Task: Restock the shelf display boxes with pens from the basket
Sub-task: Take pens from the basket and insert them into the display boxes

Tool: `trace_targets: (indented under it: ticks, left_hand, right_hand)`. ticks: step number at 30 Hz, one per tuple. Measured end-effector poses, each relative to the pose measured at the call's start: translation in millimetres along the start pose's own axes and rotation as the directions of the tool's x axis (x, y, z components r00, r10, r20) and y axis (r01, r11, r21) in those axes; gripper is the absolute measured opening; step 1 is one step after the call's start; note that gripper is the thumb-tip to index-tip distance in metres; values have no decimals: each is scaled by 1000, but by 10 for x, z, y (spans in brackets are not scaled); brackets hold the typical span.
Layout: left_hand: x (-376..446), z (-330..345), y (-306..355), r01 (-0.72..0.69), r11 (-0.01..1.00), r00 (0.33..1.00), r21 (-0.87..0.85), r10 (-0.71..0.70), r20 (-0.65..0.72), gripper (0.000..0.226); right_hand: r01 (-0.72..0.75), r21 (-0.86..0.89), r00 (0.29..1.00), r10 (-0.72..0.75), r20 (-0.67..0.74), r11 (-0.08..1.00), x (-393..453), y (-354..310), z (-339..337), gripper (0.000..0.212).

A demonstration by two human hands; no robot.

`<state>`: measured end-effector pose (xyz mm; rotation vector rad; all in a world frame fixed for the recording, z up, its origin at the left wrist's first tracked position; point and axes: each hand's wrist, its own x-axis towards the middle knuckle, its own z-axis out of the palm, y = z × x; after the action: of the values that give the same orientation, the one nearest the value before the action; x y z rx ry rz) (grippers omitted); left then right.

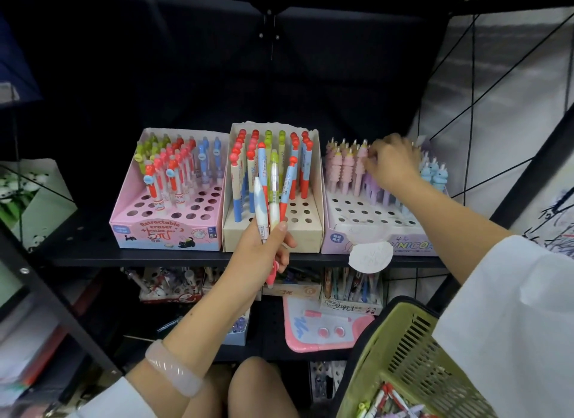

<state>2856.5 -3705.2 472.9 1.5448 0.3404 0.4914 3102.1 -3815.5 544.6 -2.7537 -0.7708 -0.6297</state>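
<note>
Three display boxes stand on the black shelf: a pink eraser-pen box (167, 231), a cream middle box (302, 231) and a lilac unicorn box (372, 228), each with empty holes at the front. My left hand (264, 256) grips a bunch of pens (273, 197) upright in front of the cream box. My right hand (393, 165) reaches into the back rows of the unicorn box, fingers curled among the pink and purple pens (351, 169); what they pinch is hidden. The green basket (400, 346) at the lower right holds more pens.
The black shelf edge (93, 257) runs under the boxes. A lower shelf carries more pen boxes (351, 290) and a pink drawing board (320, 327). A slanted black frame bar (56, 296) stands at the left. My knees (257, 386) are at the bottom.
</note>
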Motion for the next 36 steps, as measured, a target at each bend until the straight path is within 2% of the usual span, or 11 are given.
trace_targets:
  ticks: [4,5,7,10,13,16,19,21,23,26,36]
  left_hand:
    - [-4,-19,-4,-6,1000,1000,-6,6,-3,14]
    - [-2,-19,-4,-4,1000,1000,-16,4,-2,13]
    - [6,-3,-5,-1,1000,1000,-17,1,-2,16]
    - [-1,37,-15,-15,999,1000,-33,15,0,15]
    - [-26,65,-8,-43,998,999,-43,44,24,13]
    - [-32,21,18,-45,996,999,-82,46,10,13]
    - [-50,-75,34,-29,995,999,-92,27,-20,10]
    - [-69,-127,23,-19,999,999,-39,18,-45,8]
    - [-82,-159,2,-4,1000,998,6,4,-60,14]
    - [-86,-179,-19,12,1000,998,6,-12,-55,15]
    - [-97,-190,-8,-1,1000,999,14,2,-44,21]
  right_hand:
    - [21,-66,999,-24,-36,998,-135,-57,-39,33]
    - [34,-14,994,-35,-108,999,-204,-114,-63,32]
    - [98,280,984,-50,-172,955,-393,-308,-131,27]
    - [-8,764,975,-164,149,646,-741,-689,-239,17]
    - [-178,869,902,-276,331,461,-911,-892,-244,21]
    - [-137,892,934,-244,261,431,-858,-966,-301,18]
    - [-77,935,994,-47,99,347,-672,-951,-396,19]
    - [32,896,998,42,-56,443,-555,-915,-404,19]
    - [101,801,991,7,-131,590,-504,-917,-330,14]
    - [138,686,990,-124,-69,714,-517,-953,-144,10]
    - [185,463,953,-273,131,867,-535,-1048,-20,25]
